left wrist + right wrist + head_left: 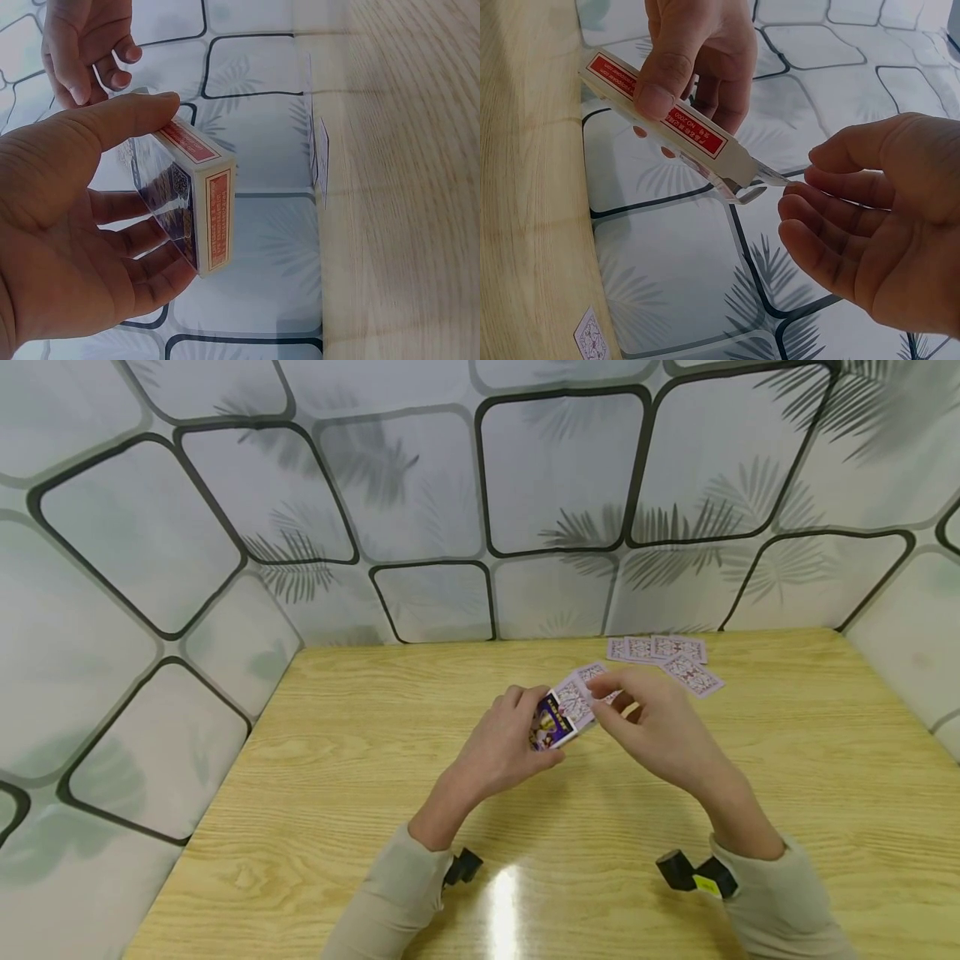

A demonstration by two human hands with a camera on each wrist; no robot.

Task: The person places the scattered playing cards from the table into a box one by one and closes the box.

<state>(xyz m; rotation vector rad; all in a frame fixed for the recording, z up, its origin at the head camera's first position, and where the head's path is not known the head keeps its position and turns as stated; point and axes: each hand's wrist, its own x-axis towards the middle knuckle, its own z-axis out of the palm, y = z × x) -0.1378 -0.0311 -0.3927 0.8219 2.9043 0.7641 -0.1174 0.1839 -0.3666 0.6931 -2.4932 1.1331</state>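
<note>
The left hand (501, 745) grips a card box (551, 723), thumb along one narrow side and fingers on the other. In the left wrist view, the box (214, 210) is tilted above the table. Patterned cards (573, 697) stick out of its far end in a spread. Beside them is the right hand (663, 727), fingers loosely bent. In the right wrist view, a fingertip of the right hand (892, 217) meets the edge of the protruding cards (771, 176), with the thumb apart from them; an end flap of the box (667, 112) hangs below.
Several loose patterned cards lie on the wooden table (337, 735) near its back edge: an overlapping row (678, 648) and a slanted card (692, 676) in front. A curtain with a rounded-grid and leaf pattern (427, 602) stands behind the table and along its sides.
</note>
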